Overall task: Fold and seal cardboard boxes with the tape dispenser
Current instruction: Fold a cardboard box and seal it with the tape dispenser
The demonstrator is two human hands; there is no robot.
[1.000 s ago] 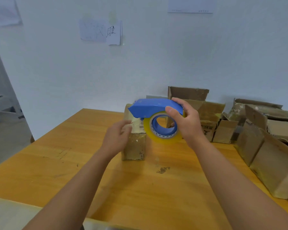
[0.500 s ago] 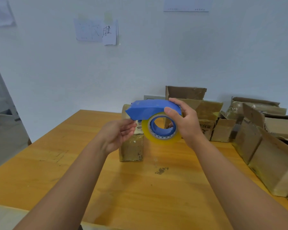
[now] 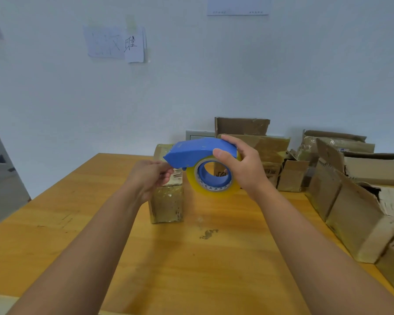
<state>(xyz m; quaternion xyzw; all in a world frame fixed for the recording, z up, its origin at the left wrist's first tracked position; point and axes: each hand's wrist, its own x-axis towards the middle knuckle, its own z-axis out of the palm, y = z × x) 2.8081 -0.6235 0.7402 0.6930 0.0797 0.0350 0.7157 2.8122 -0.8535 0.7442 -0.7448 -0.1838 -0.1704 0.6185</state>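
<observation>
My right hand (image 3: 241,165) grips a blue tape dispenser (image 3: 199,150) that carries a yellowish tape roll (image 3: 214,188), held in the air above the table. My left hand (image 3: 150,176) is at the dispenser's front tip, its fingertips curled together there as if pinching the tape end; the tape itself is too thin to see. Right behind my left hand a small taped cardboard box (image 3: 167,202) stands upright on the wooden table (image 3: 191,258).
Several opened and worn cardboard boxes (image 3: 355,212) line the table's right side and the back by the wall (image 3: 257,142). Paper notes (image 3: 116,43) hang on the white wall. A grey cabinet (image 3: 0,176) stands at the left beyond the table edge.
My left hand has left the small box, risen, and closed its fingertips at the dispenser's front tip. The dispenser in my right hand has stayed almost in place.
</observation>
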